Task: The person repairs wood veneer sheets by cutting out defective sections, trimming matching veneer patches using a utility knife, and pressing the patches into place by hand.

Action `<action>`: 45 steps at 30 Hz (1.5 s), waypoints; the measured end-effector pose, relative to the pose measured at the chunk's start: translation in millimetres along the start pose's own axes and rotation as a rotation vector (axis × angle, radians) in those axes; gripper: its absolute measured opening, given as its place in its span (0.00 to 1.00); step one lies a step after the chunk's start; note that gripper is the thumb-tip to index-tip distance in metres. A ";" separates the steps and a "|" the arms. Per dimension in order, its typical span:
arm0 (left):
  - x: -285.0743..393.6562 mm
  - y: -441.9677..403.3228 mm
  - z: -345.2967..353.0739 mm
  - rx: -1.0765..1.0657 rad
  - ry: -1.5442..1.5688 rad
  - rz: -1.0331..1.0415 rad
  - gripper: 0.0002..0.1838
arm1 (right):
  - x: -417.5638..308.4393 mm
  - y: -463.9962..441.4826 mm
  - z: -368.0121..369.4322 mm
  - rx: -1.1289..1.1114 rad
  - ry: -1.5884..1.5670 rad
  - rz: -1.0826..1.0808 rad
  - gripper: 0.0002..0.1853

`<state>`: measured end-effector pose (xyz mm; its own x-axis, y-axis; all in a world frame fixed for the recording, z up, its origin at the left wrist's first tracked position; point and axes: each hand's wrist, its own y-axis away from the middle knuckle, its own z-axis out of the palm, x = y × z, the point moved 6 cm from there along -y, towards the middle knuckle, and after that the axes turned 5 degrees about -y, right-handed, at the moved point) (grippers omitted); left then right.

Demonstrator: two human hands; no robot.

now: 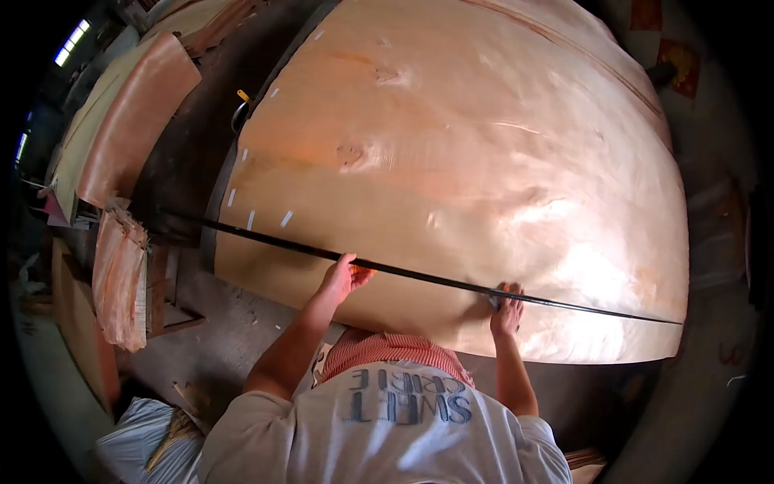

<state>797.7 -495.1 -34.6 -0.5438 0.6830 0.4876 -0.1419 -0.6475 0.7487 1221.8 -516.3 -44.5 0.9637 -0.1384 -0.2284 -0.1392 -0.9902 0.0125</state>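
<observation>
A large stack of thin wood veneer sheets (451, 194) lies in front of me, wavy and shiny on the right. Across its near part runs a long, thin black straightedge (427, 277), slanting down from left to right. My left hand (342, 279) is closed at the straightedge, thumb over it, with a bit of orange at its curled fingers. Farther right, my right hand (507, 313) presses at the straightedge with fingers bent. Something small, orange and greyish shows by those fingertips; its kind is unclear.
Short whitish tape strips (286, 219) mark the veneer's left side. Beyond that edge is a yellow-handled tool (243, 96). More veneer sheets (141, 121) and a rough-ended bundle of veneer (121, 278) stand at left. A pale wrapped bundle (153, 440) lies at lower left.
</observation>
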 end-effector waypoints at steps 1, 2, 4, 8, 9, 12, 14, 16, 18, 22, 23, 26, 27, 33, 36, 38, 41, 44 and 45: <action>-1.0 -1.0 -3.3 0.010 0.008 -0.010 0.22 | 0.1 12.1 1.4 -0.034 0.015 0.011 0.34; -0.7 -2.4 -5.7 0.008 -0.001 -0.019 0.21 | -0.6 27.9 3.0 -0.055 0.023 0.001 0.35; -1.2 -9.6 -12.4 0.005 -0.019 -0.039 0.21 | -3.6 58.5 1.0 -0.021 -0.015 -0.009 0.35; 3.7 -43.4 -27.3 0.042 0.027 -0.079 0.20 | -9.9 85.8 5.2 -0.032 -0.038 0.076 0.34; 10.0 -55.0 -24.3 0.080 0.050 -0.084 0.20 | -10.5 86.0 9.4 -0.040 -0.050 0.088 0.34; 29.5 -118.3 -15.0 0.119 0.078 -0.040 0.20 | -10.3 82.1 8.5 -0.094 -0.093 0.130 0.34; 49.9 -143.8 4.9 0.159 0.089 0.010 0.18 | -14.1 80.9 4.4 -0.157 -0.080 0.150 0.33; 74.2 -163.7 29.3 0.083 0.035 0.063 0.16 | -13.0 79.7 7.3 -0.140 -0.129 0.168 0.30; 90.8 -167.2 48.0 -0.006 -0.052 0.119 0.14 | -15.4 76.2 5.1 -0.139 -0.162 0.167 0.25; 95.2 -155.6 52.9 -0.049 -0.293 0.221 0.13 | -10.0 85.8 0.9 -0.119 -0.374 0.101 0.22; 88.8 -147.8 51.4 -0.094 -0.330 0.238 0.13 | -11.5 95.2 -9.1 -0.132 -0.467 0.131 0.20; 62.0 -100.0 32.5 -0.170 -0.342 0.260 0.11 | -32.1 144.2 -30.6 -0.659 -0.680 0.257 0.18; 47.4 -89.8 19.3 -0.182 -0.406 0.259 0.12 | -57.1 162.7 -48.6 -0.820 -0.902 0.331 0.18; -26.8 -21.9 -61.2 -0.113 -0.501 0.255 0.15 | -48.7 201.9 -49.7 -0.919 -1.201 0.683 0.21; -49.0 9.6 -84.2 -0.039 -0.464 0.220 0.15 | -53.8 192.2 -47.1 -0.950 -0.935 0.510 0.20; -64.9 9.2 -99.3 -0.065 -0.534 0.240 0.15 | -63.6 189.5 -48.1 -0.983 -0.916 0.494 0.19; -55.7 23.2 -105.4 -0.107 -0.685 0.299 0.16 | -83.4 190.5 -49.2 -1.007 -0.900 0.518 0.18; -50.4 25.5 -118.0 -0.102 -0.791 0.334 0.14 | -106.8 196.0 -47.6 -1.045 -0.854 0.475 0.17; -48.4 26.6 -124.3 -0.084 -0.801 0.343 0.14 | -112.7 196.2 -48.0 -1.042 -0.805 0.442 0.16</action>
<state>717.4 -587.4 -94.1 0.1724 0.4572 0.8725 -0.1547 -0.8622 0.4823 1096.9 -696.0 30.4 0.4396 -0.7443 -0.5027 0.1808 -0.4749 0.8613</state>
